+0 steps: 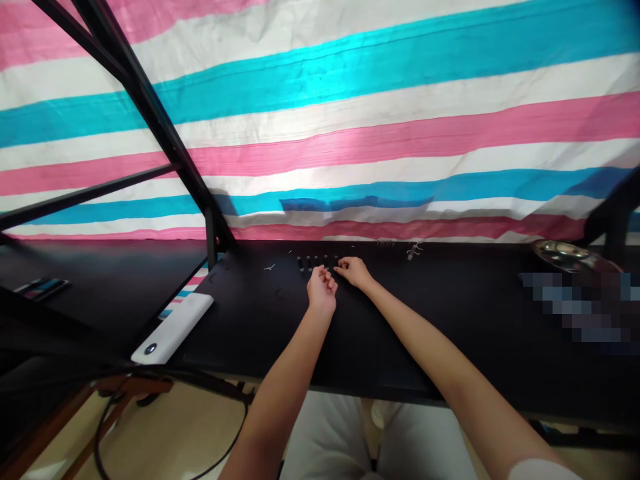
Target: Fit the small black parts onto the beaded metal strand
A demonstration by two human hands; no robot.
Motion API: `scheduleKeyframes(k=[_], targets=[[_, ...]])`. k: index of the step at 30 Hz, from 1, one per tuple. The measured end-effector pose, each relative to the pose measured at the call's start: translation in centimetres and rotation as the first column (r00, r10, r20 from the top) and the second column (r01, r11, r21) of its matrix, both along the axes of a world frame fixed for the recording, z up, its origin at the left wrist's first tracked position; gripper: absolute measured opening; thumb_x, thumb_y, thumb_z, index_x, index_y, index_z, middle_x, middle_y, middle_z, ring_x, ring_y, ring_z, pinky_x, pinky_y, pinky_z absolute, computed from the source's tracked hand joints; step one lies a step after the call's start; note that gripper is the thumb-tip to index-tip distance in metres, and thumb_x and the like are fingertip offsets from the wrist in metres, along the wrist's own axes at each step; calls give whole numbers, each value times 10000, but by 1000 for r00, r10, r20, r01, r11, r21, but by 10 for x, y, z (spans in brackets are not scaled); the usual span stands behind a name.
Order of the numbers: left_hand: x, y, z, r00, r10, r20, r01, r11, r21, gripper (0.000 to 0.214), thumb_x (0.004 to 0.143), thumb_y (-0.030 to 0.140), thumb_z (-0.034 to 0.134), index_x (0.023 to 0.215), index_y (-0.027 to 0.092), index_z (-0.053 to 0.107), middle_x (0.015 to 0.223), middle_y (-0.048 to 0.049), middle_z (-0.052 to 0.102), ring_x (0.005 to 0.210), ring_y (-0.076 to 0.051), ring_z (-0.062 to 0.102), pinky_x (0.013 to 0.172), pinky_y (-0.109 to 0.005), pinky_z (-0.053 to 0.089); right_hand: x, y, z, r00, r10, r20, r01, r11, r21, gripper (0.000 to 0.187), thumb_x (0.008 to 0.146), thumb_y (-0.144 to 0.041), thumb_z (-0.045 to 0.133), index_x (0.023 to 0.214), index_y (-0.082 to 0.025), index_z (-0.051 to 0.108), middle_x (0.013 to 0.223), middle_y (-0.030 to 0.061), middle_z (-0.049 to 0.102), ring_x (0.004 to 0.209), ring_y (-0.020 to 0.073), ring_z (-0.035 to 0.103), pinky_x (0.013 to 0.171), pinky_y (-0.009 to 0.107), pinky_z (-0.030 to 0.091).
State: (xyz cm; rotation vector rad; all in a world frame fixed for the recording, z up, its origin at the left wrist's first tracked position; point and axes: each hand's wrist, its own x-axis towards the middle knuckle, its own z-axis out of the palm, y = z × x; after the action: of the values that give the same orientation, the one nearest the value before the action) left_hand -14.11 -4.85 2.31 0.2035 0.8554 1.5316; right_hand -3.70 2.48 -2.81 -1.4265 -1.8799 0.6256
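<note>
Both my hands reach far across a black table (pixel 450 320) toward a short row of small dark upright pieces (pixel 313 261) near its back edge. My left hand (pixel 321 288) has its fingers curled together just in front of the row; what they pinch is too small to make out. My right hand (pixel 353 271) lies beside the right end of the row with its fingertips pinched at one of the pieces. Tiny light wire-like bits (pixel 269 267) lie on the table to the left of the row.
A striped pink, white and blue cloth (pixel 350 133) hangs behind the table. A black metal frame (pixel 150 113) slants at left. A white power bank (pixel 173 328) lies at the table's left edge, a phone (pixel 43 288) farther left, a metal dish (pixel 563 252) at right.
</note>
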Motion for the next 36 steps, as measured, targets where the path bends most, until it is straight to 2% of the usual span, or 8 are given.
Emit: scheduleKeyframes(k=[8, 14, 16, 19, 24, 28, 33, 36], targets=[[1, -1, 3, 1000, -27, -3, 27, 1000, -14, 185, 710, 222, 531, 632, 175, 370, 463, 88, 343, 322, -18, 260, 350, -176, 157, 0, 2, 0, 1000, -8, 20, 9, 1000, -25, 166, 696, -298, 633, 780, -161, 675, 596, -21, 559, 542, 93, 476, 525, 214, 330], [1, 0, 0, 999, -46, -23, 46, 999, -8, 214, 695, 246, 560, 630, 176, 369, 466, 90, 342, 327, -18, 271, 351, -178, 165, 5, -1, 2, 998, -12, 67, 14, 999, -37, 224, 682, -312, 666, 859, -177, 693, 669, 14, 619, 602, 121, 548, 579, 233, 396], [1, 1, 0, 999, -47, -26, 47, 999, -10, 210, 691, 241, 558, 627, 176, 369, 463, 90, 340, 323, -19, 269, 350, -180, 161, 11, -3, 5, 994, -14, 105, 19, 999, -48, 236, 667, -307, 681, 870, -187, 696, 697, 25, 634, 628, 136, 570, 605, 245, 417], [1, 1, -1, 999, -40, -23, 39, 999, -8, 185, 689, 224, 543, 627, 175, 376, 459, 86, 348, 320, -22, 273, 348, -184, 154, 28, -9, 11, 981, -42, 188, 56, 996, -72, 116, 665, -229, 662, 768, -194, 701, 720, 49, 649, 674, 165, 600, 640, 263, 437], [2, 1, -1, 998, -27, -51, 27, 1000, 4, 171, 694, 214, 523, 619, 173, 376, 454, 86, 353, 318, -23, 280, 354, -184, 161, 64, -24, 22, 911, -183, 370, 221, 973, -63, 126, 669, -117, 577, 699, -170, 687, 748, 113, 656, 702, 220, 628, 648, 303, 454], [4, 0, -2, 996, -6, -89, 7, 1000, 8, 190, 677, 226, 546, 619, 176, 372, 453, 88, 356, 313, -23, 283, 356, -187, 159, 97, -33, 27, 856, -268, 442, 342, 935, -96, 128, 661, -126, 582, 719, -163, 689, 782, 140, 658, 731, 246, 639, 656, 322, 468], [8, -1, -3, 988, 12, -154, -8, 1000, 31, 207, 661, 248, 570, 615, 175, 382, 446, 93, 359, 305, -22, 279, 358, -188, 160, 137, -29, 27, 750, -447, 487, 556, 825, -100, 197, 679, -172, 591, 845, -128, 686, 876, 191, 652, 798, 272, 642, 691, 348, 479], [9, -1, -3, 982, 24, -185, -14, 998, 56, 191, 656, 246, 566, 616, 173, 394, 442, 91, 366, 303, -24, 281, 357, -192, 160, 152, -26, 24, 734, -521, 436, 622, 773, -123, 198, 697, -207, 593, 856, -134, 686, 913, 193, 650, 848, 280, 636, 719, 351, 474]])
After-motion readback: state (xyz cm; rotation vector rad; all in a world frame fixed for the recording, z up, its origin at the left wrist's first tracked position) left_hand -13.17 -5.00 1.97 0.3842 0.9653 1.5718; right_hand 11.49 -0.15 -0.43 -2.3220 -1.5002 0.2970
